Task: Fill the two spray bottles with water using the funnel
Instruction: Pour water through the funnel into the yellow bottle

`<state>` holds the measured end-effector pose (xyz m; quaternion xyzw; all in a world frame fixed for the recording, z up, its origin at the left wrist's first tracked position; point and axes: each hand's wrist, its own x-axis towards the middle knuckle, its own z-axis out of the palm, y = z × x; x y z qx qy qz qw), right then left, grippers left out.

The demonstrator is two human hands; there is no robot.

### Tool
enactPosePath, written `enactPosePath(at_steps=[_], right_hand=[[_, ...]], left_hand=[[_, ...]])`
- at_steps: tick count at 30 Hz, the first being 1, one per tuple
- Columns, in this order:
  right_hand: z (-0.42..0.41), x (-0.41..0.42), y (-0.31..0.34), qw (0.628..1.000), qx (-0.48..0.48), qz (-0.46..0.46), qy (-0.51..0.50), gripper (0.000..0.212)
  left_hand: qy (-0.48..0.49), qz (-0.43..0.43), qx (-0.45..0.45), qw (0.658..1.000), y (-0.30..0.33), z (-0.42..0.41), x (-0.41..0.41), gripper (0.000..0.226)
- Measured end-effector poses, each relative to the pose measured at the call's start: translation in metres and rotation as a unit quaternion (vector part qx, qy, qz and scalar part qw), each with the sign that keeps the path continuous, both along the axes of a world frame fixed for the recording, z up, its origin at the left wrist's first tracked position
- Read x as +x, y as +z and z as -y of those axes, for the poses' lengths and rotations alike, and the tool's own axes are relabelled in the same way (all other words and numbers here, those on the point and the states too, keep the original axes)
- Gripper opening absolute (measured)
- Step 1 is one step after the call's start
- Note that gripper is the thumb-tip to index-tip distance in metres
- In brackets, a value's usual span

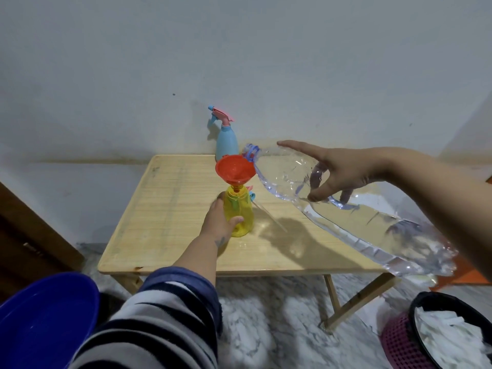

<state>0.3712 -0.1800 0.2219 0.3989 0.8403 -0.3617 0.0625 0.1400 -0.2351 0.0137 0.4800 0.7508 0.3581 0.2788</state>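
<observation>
Tilting a large clear plastic water bottle, the gripping right hand aims its mouth toward nine o'clock over the red funnel; the left hand clasps the yellow spray bottle.

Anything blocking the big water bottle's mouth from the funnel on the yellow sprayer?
Nothing visible does. The clear water bottle, tilted in the right hand, has its mouth right at the rim of the red funnel, which sits in the yellow spray bottle steadied by the left hand.

Two spray bottles: one yellow, one blue (far side). One red funnel, one clear water bottle, one table.
</observation>
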Motion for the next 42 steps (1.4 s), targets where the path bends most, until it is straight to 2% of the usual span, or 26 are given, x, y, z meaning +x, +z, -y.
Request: enactPosePath(at_steps=[7,14,23,28,39,42], right_hand=[[0.0,0.009,-0.009,0.988,0.055,-0.146,-0.014,0.104],[-0.017,0.018,-0.019,0.944,0.169,-0.273,-0.078,0.109],[-0.057,0.013,-0.064,0.885,0.243,-0.317,-0.241,0.108],[-0.081,0.003,-0.087,0.838,0.276,-0.35,-0.315,0.1],[-0.119,-0.002,-0.13,0.787,0.338,-0.38,-0.349,0.103],[-0.122,-0.001,-0.137,0.785,0.328,-0.377,-0.366,0.106]], left_hand=[[0.003,-0.001,-0.005,1.0,0.001,0.0,0.001,0.077],[0.006,-0.006,-0.014,1.0,0.001,0.0,0.001,0.077],[0.008,-0.017,0.0,1.0,-0.004,-0.001,0.0,0.076],[0.01,-0.027,0.009,1.0,-0.009,-0.002,-0.001,0.074],[0.011,-0.024,0.027,0.999,-0.012,-0.001,0.0,0.076],[0.013,-0.022,0.028,0.999,-0.012,0.0,0.0,0.076]])
